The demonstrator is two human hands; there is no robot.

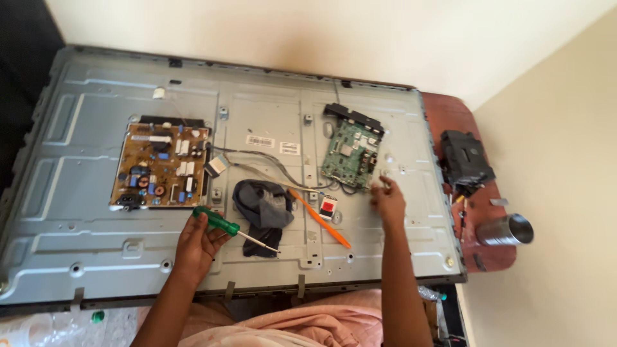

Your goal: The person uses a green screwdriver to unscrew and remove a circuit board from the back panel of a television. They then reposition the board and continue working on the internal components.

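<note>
Nearest, pink fabric (308, 324) lay across the person's lap. Left hand (196, 241) was wrapped around a green-handled screwdriver (234, 228), tip resting toward a dark cloth (262, 205). Right hand (387, 199) had fingertips pinched together beside the green circuit board (350, 151); whether anything was between them could not be told. An orange pry tool (319, 220) lay between the hands. Back cover was already off the metal TV panel (96, 244); both boards, brown power board (160, 166) included, were still mounted with cables attached. A metal cup (506, 230) stood off right.

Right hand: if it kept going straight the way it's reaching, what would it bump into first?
Probably the green rectangular circuit board, just beyond the right hand on the grey metal panel; depth is hard to judge.
</note>
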